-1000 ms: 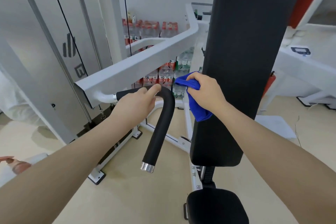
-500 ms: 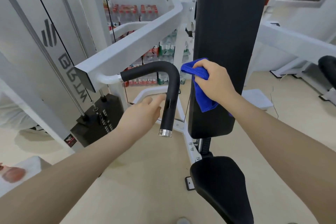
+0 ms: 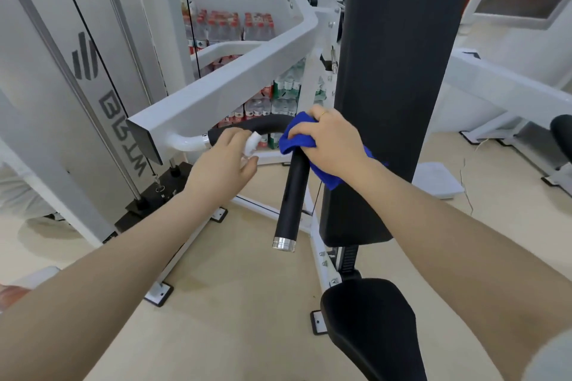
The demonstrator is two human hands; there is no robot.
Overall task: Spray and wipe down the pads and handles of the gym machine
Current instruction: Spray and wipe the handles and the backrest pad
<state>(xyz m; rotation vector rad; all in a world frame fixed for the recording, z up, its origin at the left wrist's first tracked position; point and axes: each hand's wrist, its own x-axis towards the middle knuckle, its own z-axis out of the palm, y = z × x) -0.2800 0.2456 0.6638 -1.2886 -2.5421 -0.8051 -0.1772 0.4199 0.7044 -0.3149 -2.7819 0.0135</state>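
Black bent handle [image 3: 292, 195], silver-capped; right hand [image 3: 332, 141] grips blue cloth [image 3: 298, 141] on its bend; left hand [image 3: 224, 164], at nine o'clock, pinches something white.

One view only, from a camera worn on the person's head, looking forward and steeply down along both forearms. It sits close: the arms enter from the 7 and 5 o'clock corners and converge near frame centre, where the left hand [image 3: 223, 164] and right hand [image 3: 332, 141] meet the black handle [image 3: 292, 195]. The wide lens bends straight lines (the white frame arm [image 3: 235, 86] bows toward 1 o'clock). The back pad [image 3: 393, 86] rises toward 12 o'clock and runs out of frame; the seat pad [image 3: 371, 325] lies near 6 o'clock, almost beneath the camera. With a single camera, no second view shares any part.
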